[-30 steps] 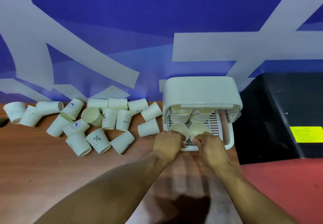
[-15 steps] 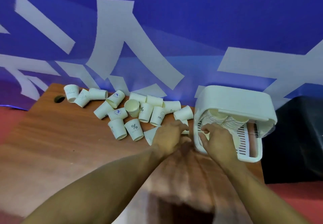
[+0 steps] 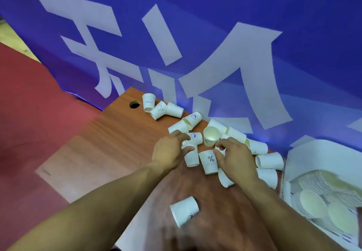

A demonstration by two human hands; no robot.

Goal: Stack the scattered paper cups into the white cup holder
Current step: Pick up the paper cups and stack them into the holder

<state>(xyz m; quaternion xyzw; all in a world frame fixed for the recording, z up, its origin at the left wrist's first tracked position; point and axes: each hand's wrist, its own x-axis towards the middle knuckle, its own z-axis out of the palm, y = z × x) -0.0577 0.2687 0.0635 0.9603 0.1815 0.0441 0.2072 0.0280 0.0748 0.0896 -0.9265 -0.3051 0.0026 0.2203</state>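
Left hand (image 3: 168, 152) fingers (image 3: 180, 135) clasping a paper cup (image 3: 192, 159), right hand (image 3: 236, 157) fingers (image 3: 225, 143) bent just beside percent-marked cup (image 3: 209, 162), grasp not clear

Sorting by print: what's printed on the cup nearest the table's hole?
Paper cup: white, dark HELLO lettering; head view.

I log: blue backdrop (image 3: 293, 25) with big white strokes, standing beyond the left hand (image 3: 168, 150) and right hand (image 3: 235, 156). Wood-grain table (image 3: 109, 152) beneath them; round cable hole (image 3: 134, 104) up-left of the left hand. Red floor (image 3: 39, 103) further left, past the table edge. Bluish glow (image 3: 78, 94) at the backdrop's foot.
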